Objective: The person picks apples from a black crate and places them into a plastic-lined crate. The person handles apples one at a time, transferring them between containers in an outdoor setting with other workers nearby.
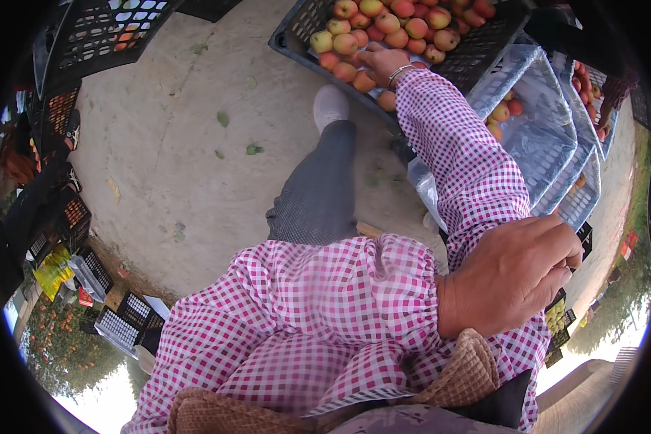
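Observation:
At the top, my right hand (385, 64), with a bracelet at the wrist, reaches into a black plastic crate (290, 46) of red and yellow apples (387, 23). Its fingertips are among the apples at the near left side; whether they grip one is hidden. My left hand (510, 276) crosses my body to the right, over my right sleeve. Its fingers are curled and its palm is turned away, so anything inside is hidden. Right of the black crate stand crates lined with clear plastic film (542, 130), with a few apples in the nearest one.
My shoe (331, 106) is on the concrete floor (157, 135) just left of the apple crate; scattered leaves lie around. Another black crate (108, 38) stands at upper left. More crates, a yellow bag (53, 271) and a person's shoes are along the left rim. Fruit trees show at lower left.

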{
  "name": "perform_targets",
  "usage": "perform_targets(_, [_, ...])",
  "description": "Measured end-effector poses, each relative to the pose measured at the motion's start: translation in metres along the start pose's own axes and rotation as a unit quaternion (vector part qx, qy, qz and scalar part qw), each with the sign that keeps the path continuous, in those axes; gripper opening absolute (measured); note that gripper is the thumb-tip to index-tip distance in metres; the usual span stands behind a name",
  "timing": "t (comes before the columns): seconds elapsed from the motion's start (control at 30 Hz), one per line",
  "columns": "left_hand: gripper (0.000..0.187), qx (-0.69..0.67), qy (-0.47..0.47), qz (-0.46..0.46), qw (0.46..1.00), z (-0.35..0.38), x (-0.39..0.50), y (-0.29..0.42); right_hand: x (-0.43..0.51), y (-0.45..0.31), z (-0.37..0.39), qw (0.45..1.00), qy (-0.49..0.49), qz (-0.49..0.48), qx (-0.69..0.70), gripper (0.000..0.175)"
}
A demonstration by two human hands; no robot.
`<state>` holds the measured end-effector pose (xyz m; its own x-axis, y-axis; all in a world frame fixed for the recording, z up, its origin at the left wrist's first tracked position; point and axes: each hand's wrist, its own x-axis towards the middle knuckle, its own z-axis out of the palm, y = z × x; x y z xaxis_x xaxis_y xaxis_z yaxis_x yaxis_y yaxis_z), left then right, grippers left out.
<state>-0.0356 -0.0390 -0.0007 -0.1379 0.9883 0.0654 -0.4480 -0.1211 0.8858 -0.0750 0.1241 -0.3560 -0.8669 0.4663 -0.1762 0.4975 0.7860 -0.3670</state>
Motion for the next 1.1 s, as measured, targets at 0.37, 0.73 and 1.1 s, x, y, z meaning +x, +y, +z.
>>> perform_targets(0.37, [0.007,0.016,0.033,-0.034,0.999,-0.021,0.010,0.002,0.034,-0.028,0.037,0.985,-0.065,-0.150,-0.047,0.033])
perform_targets(0.73, [0.007,0.027,0.021,-0.043,0.998,-0.019,0.005,0.000,0.039,-0.029,0.047,0.988,-0.089,-0.101,-0.071,0.040])
perform_targets(1.1, [0.009,0.009,0.007,-0.044,0.999,-0.016,0.003,-0.001,0.041,0.018,0.022,0.858,0.124,0.222,0.447,0.050])
